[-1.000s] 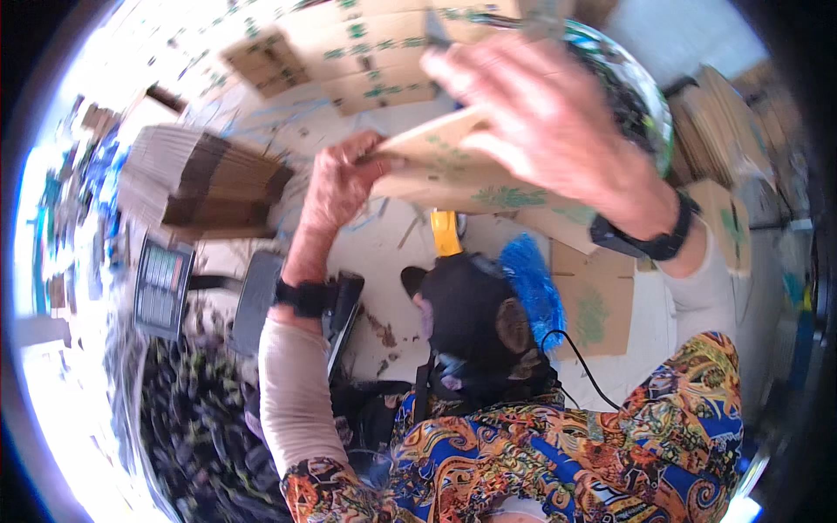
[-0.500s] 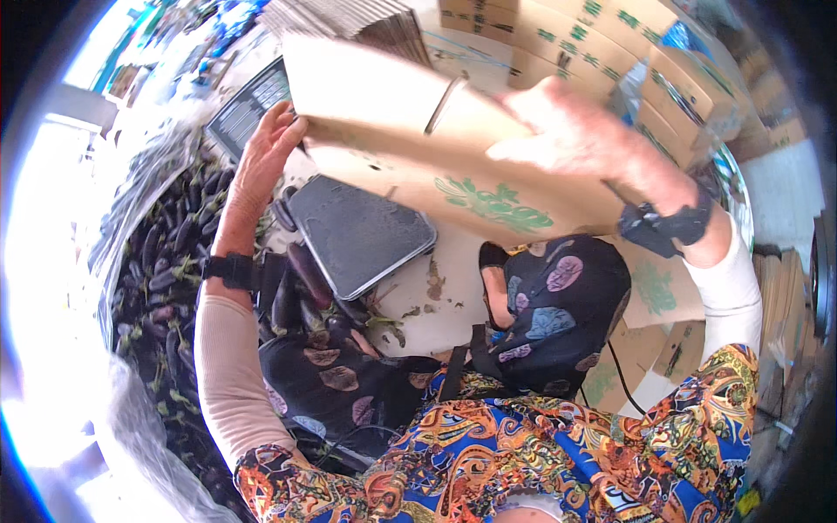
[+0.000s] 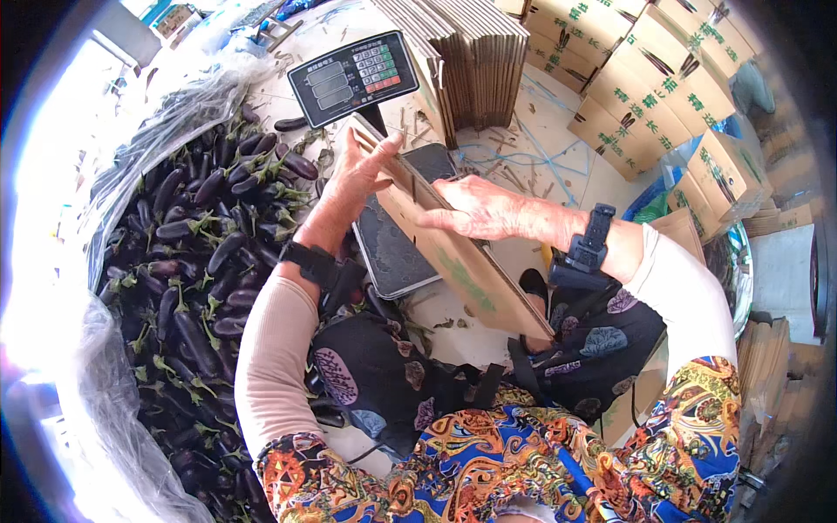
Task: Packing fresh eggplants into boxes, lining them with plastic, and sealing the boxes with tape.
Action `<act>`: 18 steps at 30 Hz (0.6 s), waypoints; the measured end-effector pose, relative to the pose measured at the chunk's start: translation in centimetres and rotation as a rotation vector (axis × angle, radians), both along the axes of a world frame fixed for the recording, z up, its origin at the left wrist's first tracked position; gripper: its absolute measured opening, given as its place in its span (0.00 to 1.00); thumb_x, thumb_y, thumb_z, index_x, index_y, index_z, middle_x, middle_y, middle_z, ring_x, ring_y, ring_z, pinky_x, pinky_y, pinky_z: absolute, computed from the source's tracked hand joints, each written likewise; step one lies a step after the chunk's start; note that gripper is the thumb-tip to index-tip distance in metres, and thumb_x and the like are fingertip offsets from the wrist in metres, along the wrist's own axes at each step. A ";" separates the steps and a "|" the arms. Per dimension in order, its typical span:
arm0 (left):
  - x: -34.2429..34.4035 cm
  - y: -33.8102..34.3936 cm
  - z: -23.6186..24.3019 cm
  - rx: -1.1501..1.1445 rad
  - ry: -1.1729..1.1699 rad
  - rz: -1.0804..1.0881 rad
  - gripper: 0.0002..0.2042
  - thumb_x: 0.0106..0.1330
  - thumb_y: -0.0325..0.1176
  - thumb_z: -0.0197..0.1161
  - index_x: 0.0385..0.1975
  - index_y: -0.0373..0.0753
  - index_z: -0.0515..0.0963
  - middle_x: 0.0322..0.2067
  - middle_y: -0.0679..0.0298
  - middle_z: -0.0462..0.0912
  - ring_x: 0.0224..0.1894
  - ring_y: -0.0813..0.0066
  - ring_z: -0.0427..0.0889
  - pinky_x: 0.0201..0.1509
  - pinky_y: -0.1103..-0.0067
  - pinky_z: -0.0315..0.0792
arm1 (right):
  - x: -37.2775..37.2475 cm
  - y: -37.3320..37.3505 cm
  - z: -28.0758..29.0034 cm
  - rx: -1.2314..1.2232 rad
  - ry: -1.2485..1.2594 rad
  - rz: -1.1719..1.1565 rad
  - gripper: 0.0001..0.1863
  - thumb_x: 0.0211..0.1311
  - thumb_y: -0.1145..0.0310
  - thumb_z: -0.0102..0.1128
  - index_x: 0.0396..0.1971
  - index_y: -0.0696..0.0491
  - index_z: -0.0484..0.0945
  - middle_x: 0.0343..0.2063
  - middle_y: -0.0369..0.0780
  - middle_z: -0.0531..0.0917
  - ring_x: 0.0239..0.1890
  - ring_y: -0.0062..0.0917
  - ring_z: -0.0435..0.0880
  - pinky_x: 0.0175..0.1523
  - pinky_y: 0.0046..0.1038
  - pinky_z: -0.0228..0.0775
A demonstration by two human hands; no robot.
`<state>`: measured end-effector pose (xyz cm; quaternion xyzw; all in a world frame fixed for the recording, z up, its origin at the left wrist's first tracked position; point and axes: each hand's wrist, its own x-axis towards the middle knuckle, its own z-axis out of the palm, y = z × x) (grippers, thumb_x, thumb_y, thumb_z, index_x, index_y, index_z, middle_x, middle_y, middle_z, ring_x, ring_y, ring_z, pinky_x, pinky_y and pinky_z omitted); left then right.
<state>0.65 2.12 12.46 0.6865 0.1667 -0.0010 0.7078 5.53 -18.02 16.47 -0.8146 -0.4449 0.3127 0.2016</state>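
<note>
A flat, folded cardboard box (image 3: 488,292) with a green print is held on edge in front of me, slanting from the scale toward my right knee. My left hand (image 3: 349,179) grips its far left end, thumb laid across the upper edge. Farther along that edge, my right hand (image 3: 475,207) holds the box with its fingers against the near face. Beneath the box lies the dark platform (image 3: 392,261) of a weighing scale, partly covered by the cardboard. The scale's display panel (image 3: 353,78) with keys stands just beyond my left hand.
A large heap of eggplants (image 3: 200,288) on plastic sheeting (image 3: 96,375) fills the left side. Flat cardboard (image 3: 471,70) stands stacked at the back. Printed boxes (image 3: 645,96) are piled at the far right, with an open carton (image 3: 719,179) nearer. Blue straps and debris litter the floor.
The cardboard box has come lower and closed into a narrower, flatter shape, swinging to a steeper slant. Both hands have moved down and closer together. The scale's display is now uncovered.
</note>
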 end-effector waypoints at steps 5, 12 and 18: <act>-0.8 0.1 -0.3 -0.124 -0.130 -0.052 0.36 0.56 0.50 0.67 0.61 0.39 0.59 0.56 0.60 0.69 0.57 0.68 0.70 0.53 0.66 0.71 | -0.1 -2.3 -3.1 0.275 0.522 -0.165 0.47 0.52 0.28 0.52 0.55 0.59 0.69 0.46 0.43 0.77 0.53 0.29 0.73 0.57 0.30 0.62; -3.9 4.0 -1.3 0.271 -0.121 0.061 0.19 0.56 0.32 0.57 0.47 0.32 0.74 0.33 0.62 0.82 0.36 0.74 0.80 0.35 0.79 0.70 | 1.4 -1.7 -1.8 0.226 -0.339 0.088 0.19 0.63 0.54 0.55 0.25 0.57 0.75 0.18 0.45 0.77 0.21 0.31 0.79 0.31 0.31 0.71; -6.1 2.4 2.4 0.717 -0.117 0.013 0.19 0.51 0.26 0.53 0.46 0.33 0.76 0.33 0.46 0.83 0.35 0.62 0.85 0.41 0.72 0.76 | 5.8 -3.8 -1.9 0.195 -0.598 -0.116 0.12 0.60 0.60 0.58 0.27 0.54 0.77 0.20 0.44 0.78 0.24 0.33 0.81 0.32 0.33 0.73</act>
